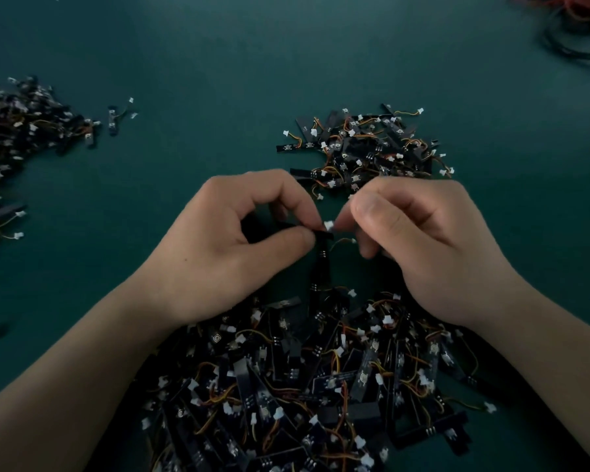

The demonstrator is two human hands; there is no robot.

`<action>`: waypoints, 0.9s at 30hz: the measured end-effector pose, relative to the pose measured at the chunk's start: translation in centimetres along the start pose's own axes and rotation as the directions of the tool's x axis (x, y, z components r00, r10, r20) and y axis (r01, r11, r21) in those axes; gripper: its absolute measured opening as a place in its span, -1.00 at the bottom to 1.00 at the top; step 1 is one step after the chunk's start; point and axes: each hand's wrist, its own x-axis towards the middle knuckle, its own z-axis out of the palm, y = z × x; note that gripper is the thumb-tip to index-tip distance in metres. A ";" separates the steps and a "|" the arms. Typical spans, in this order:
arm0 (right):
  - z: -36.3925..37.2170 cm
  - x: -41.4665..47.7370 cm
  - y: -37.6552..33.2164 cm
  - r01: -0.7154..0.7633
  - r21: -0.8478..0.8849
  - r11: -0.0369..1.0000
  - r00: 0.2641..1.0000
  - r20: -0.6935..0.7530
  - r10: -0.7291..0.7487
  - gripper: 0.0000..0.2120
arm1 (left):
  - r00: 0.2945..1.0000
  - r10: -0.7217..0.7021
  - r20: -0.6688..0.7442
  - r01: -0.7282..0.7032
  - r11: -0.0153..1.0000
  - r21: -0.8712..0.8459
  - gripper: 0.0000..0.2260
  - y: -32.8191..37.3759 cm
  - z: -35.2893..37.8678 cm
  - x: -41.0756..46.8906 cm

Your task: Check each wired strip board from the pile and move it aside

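One strip board [322, 267] is held above the desk [218, 80], between the two hands and just beyond the large pile [321, 386] at the near edge.

Left hand [225, 247]: thumb and forefinger are closed in a pinch on the board's upper end. The board hangs down from these fingers [286, 241], and its lower end reaches the pile's far rim.

Right hand [433, 247]: fingers curled, the tips pinching a white connector [328, 225] just beside the left fingertips. A thin wire shows just below it.

A second heap [365, 151] of boards lies beyond the hands, towards the middle of the desk. A third heap [17, 131] sits at the left edge. Loose wires [576, 28] lie in the far right corner.
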 end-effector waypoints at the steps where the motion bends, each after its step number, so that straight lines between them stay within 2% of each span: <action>1: 0.0 -0.1 -0.1 0.007 -0.007 1.000 1.000 0.028 -0.007 -0.56 | 0.999 0.007 -0.033 -0.007 1.000 -0.013 -0.90 -0.1 0.0 0.0; 6: 0.1 -0.1 -0.2 0.025 -0.083 0.996 0.997 0.070 -0.020 -0.75 | 0.997 0.064 -0.052 -0.062 0.998 0.027 -0.91 -0.3 0.2 0.1; 13: 0.2 -0.1 -0.2 0.045 -0.078 0.996 0.998 0.047 -0.041 -0.78 | 0.999 0.035 -0.035 -0.036 0.999 -0.027 -0.91 -0.3 0.3 0.1; 16: 0.1 0.0 -0.1 0.064 -0.081 0.995 0.998 -0.014 -0.065 -0.79 | 0.999 -0.033 -0.034 0.032 0.999 -0.028 -0.94 -0.4 0.3 0.1; 18: 0.0 0.0 -0.1 0.071 -0.060 0.996 0.996 -0.042 -0.074 -0.78 | 0.997 -0.063 -0.049 0.062 0.998 -0.021 -0.87 -0.5 0.4 0.1; 21: 0.1 0.0 -0.1 0.061 -0.061 0.996 0.997 -0.040 -0.063 -0.80 | 0.998 -0.056 -0.041 0.055 0.998 -0.020 -0.81 -0.6 0.4 0.1; 27: -0.1 -0.1 -0.3 0.076 -0.037 0.996 0.997 -0.006 -0.077 -0.83 | 0.999 -0.015 0.043 0.021 0.991 -0.133 -0.80 -0.5 0.1 0.1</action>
